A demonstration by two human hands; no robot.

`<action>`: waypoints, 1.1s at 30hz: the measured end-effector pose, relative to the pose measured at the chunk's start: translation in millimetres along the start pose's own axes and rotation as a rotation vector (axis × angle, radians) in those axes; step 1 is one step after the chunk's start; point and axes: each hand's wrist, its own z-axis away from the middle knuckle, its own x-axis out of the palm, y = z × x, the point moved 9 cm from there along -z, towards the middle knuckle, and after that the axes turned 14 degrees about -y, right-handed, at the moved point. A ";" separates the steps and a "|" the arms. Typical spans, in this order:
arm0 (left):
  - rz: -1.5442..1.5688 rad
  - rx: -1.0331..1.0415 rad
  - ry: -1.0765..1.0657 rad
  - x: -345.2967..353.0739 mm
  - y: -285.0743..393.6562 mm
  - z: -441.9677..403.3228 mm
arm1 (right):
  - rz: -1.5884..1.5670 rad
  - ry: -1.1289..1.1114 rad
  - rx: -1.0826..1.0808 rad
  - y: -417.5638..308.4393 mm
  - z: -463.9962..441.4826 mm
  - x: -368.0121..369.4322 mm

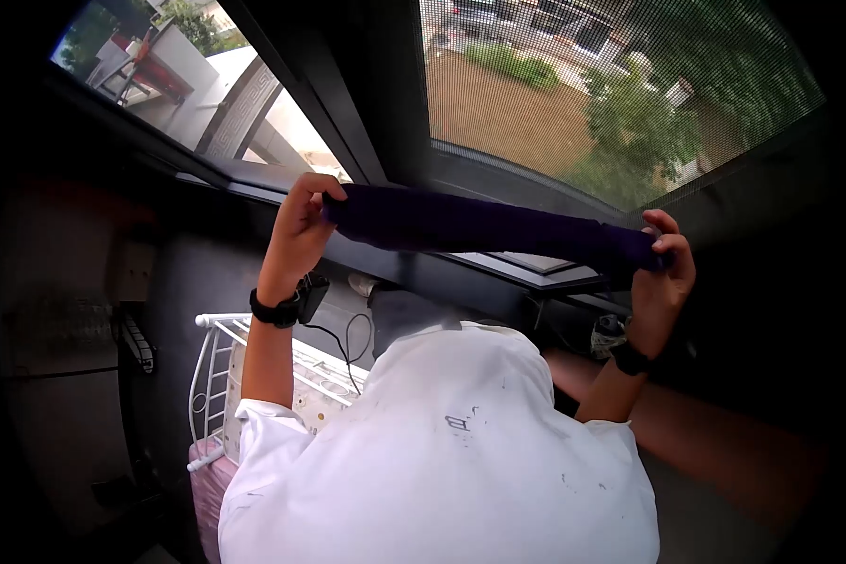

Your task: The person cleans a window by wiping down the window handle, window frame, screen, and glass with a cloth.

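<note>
Window screen (517, 113) beyond; below it in view, a dark purple cloth (470, 224) spans left hand (301, 226) to right hand (667, 277), fingers (324, 184) pinching each end, probably light, soft, unbreakable, best held at both ends.

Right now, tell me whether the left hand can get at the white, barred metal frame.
Probably not while the left hand pinches one end of the dark purple fabric strip. Freed, it might: the white, barred metal frame shows beside the forearm, though depth is unclear.
</note>
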 end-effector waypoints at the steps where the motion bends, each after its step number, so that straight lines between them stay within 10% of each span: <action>1: 0.086 -0.026 -0.009 3.7 -4.4 1.1 | -0.167 -0.060 0.010 1.7 -4.1 6.3; 7: 0.833 -0.179 -0.109 33.5 -13.0 10.2 | 0.087 -0.280 0.216 20.1 -3.7 31.5; 11: 0.429 -0.208 -0.124 23.1 -6.9 10.4 | 0.105 -0.255 0.146 11.2 -11.0 33.3; 18: 0.027 0.439 -0.004 -19.8 133.9 35.9 | 0.372 -0.175 -0.350 -123.0 -1.5 60.2; 33: -0.104 -0.006 -0.096 1.0 49.3 34.5 | 0.264 0.195 -0.191 -65.3 17.9 27.0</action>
